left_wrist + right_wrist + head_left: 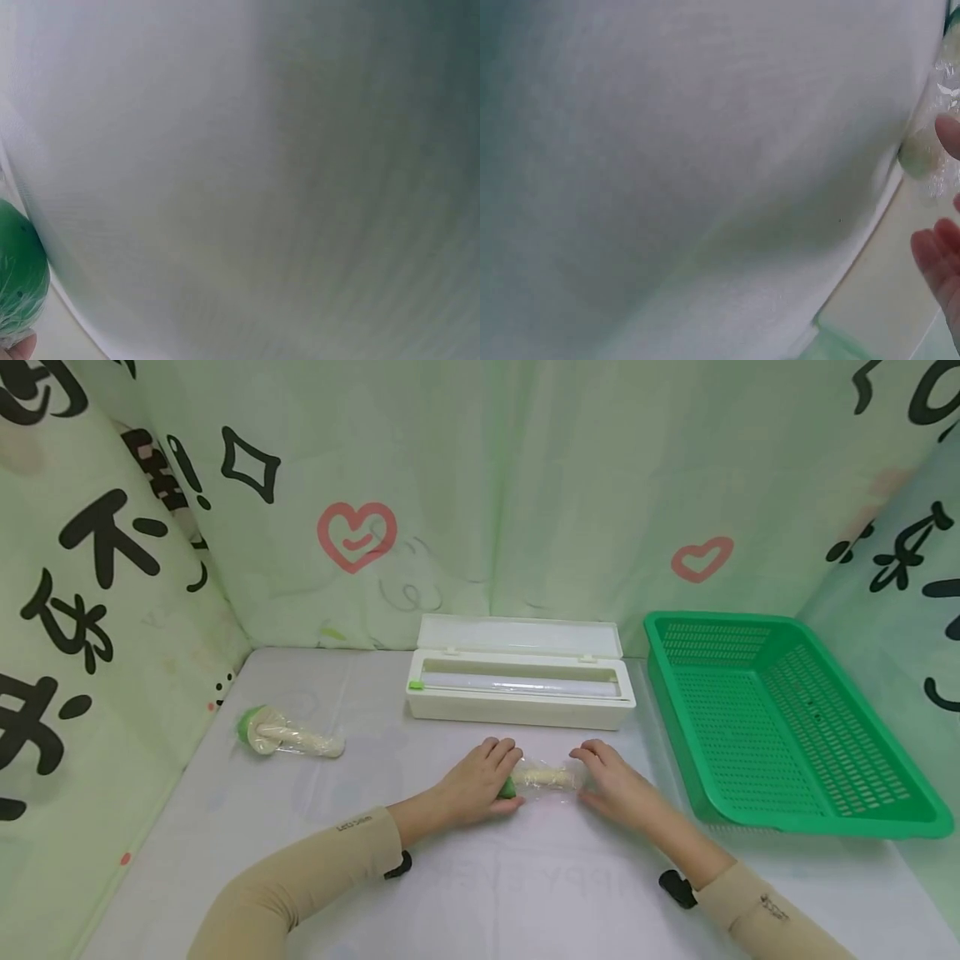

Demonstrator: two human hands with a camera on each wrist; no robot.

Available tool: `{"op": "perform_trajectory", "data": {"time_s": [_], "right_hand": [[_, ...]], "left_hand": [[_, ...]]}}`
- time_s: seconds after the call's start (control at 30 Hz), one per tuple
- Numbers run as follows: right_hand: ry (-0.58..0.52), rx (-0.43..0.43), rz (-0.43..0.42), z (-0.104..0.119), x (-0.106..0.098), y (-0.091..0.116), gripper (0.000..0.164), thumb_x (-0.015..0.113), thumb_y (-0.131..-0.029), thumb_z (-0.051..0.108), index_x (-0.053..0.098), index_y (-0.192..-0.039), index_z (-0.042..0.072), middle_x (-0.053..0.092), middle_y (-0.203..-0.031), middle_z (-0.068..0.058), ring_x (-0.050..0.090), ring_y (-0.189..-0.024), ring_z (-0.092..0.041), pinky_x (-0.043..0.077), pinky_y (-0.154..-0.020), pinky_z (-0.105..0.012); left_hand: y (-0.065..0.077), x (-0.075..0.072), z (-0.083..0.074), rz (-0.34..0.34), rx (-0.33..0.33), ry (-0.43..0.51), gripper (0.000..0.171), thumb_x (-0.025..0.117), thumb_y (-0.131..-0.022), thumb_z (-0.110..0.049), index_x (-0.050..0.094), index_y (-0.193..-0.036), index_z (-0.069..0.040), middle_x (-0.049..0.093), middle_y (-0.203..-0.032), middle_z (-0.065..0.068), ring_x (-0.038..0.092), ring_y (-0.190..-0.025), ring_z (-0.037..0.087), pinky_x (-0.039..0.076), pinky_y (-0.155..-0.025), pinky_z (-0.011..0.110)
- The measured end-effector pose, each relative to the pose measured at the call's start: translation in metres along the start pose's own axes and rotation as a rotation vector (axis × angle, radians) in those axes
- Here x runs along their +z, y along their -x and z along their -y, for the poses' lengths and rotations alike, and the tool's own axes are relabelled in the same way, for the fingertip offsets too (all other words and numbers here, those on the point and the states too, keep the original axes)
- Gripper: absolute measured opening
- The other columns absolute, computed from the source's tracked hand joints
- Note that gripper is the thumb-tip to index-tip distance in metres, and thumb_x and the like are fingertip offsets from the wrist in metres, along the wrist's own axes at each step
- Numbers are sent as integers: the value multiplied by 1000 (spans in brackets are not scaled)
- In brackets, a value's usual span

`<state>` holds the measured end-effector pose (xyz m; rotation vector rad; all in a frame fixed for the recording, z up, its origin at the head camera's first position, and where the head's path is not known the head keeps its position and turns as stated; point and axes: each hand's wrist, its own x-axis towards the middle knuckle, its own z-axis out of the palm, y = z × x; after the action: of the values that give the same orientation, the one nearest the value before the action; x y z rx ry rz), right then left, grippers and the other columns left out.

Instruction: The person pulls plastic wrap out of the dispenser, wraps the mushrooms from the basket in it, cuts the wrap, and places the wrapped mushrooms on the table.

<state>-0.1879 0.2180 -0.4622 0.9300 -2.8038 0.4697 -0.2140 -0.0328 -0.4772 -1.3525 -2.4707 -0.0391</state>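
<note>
A bundle in clear plastic film (550,777) lies on the white-covered table, with a pale, long piece and a green rounded end (507,789). My left hand (477,781) curves over that green end and holds it; in the left wrist view the green end (21,266) shows smooth under creased film, a fingertip at its base. My right hand (617,783) is at the bundle's other end, thumb and fingers spread apart around the loose film. In the right wrist view the pale rounded tip (921,155) is beside the thumb, the fingers standing away from it.
Another film-wrapped bundle (296,735) with a green end and pale stem lies at the left. Behind the hands a white film dispenser box (517,712) stands with its lid raised, a film roll (517,684) inside. A green plastic basket (682,752) stands at the right.
</note>
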Motion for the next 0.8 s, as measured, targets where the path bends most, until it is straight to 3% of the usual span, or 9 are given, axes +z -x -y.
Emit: {"op": "perform_trajectory", "data": {"time_s": [0.1,0.17,0.4,0.5,0.63,0.8], "right_hand": [[36,39,9,5,1,-4,44,75,-71,9,54,-106,-8,55,-96,-17,56,-88,-30,48,-77,-40],[85,20,35,9,3,-8,38,74,-73,10,56,-101,-8,56,-89,-15,56,-82,-28,49,-72,-39],[419,-222,61,14,20,-16,21,67,-78,5,50,-88,-1,46,-77,-10,44,-67,-22,43,-58,-29],[498,-257,55,14,25,-17,14,60,-81,1,48,-88,-1,46,-77,-9,42,-65,-21,40,-56,-28],[486,-182,71,18,24,-19,14,59,-83,8,50,-91,2,48,-81,-8,46,-70,-23,43,-61,-32],[391,-161,149,24,23,-28,33,61,-85,24,50,-110,4,52,-97,-8,53,-87,-24,43,-75,-41]], "left_hand": [[0,0,0,4,0,0,59,50,-86,-50,43,-119,-1,45,-115,11,43,-103,24,33,-94,32],[0,0,0,5,-5,7,60,51,-86,-50,43,-119,-1,45,-115,11,43,-103,24,33,-94,32],[-1,2,-1,22,-18,12,58,50,-87,-49,44,-120,-2,45,-116,10,43,-103,23,33,-95,31],[0,2,-2,15,-19,18,58,49,-87,-49,44,-120,-2,45,-116,10,43,-103,23,33,-95,31],[0,2,-1,-9,-26,33,59,51,-86,-49,43,-119,-1,45,-116,11,44,-102,24,34,-94,31],[0,2,1,-14,-31,23,59,50,-86,-50,43,-119,-1,44,-117,11,43,-103,23,34,-94,31]]}}
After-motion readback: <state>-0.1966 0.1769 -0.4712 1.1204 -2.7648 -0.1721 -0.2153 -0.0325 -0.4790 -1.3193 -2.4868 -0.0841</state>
